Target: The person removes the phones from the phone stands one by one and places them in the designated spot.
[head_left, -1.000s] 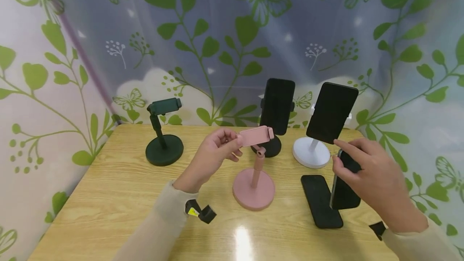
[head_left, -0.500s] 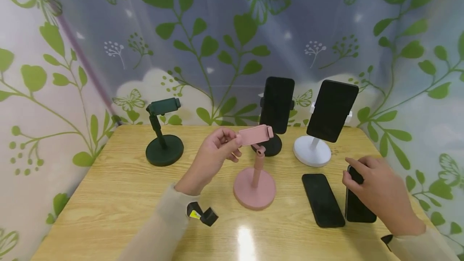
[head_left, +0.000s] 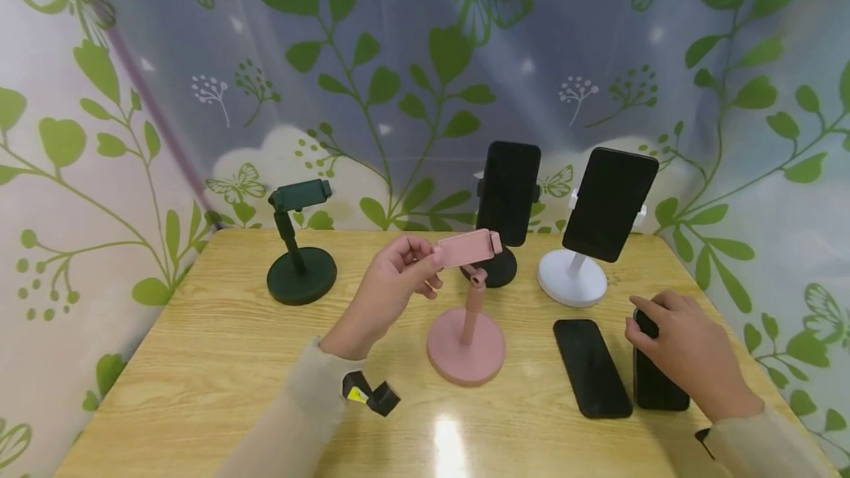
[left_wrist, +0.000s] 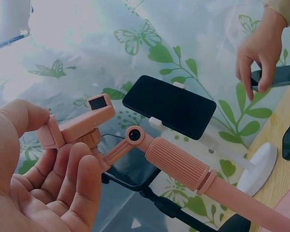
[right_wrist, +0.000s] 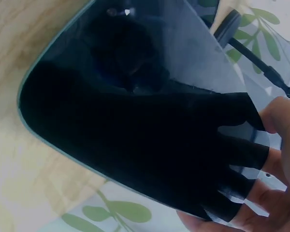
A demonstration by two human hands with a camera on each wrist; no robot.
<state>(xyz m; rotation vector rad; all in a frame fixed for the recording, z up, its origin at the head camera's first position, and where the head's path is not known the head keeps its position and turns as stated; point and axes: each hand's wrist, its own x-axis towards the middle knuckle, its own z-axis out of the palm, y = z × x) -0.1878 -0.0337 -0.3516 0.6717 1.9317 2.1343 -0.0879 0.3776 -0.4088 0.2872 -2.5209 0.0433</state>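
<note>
A pink phone stand [head_left: 465, 345] stands upright on the table. My left hand [head_left: 392, 279] pinches the left end of its clamp [head_left: 465, 248] between thumb and fingers; the clamp holds no phone. In the left wrist view the thumb presses on the clamp's end piece [left_wrist: 49, 133], with fingers curled beneath. At the right, my right hand [head_left: 687, 349] grips a dark phone [head_left: 657, 382] by its far end and side edges. In the right wrist view this phone [right_wrist: 111, 135] fills most of the picture, its screen mirroring the fingers. Whether its near end touches the table, I cannot tell.
Another dark phone [head_left: 591, 367] lies flat left of the gripped one. Behind, a black stand [head_left: 498, 271] and a white stand [head_left: 572, 279] each hold an upright phone. A dark green stand [head_left: 301, 275] without a phone stands at the left. A patterned curtain [head_left: 398, 94] hangs behind the table.
My right hand has moved down and to the right with the phone, away from the white stand. The left hand keeps its pinch on the pink stand's clamp.
</note>
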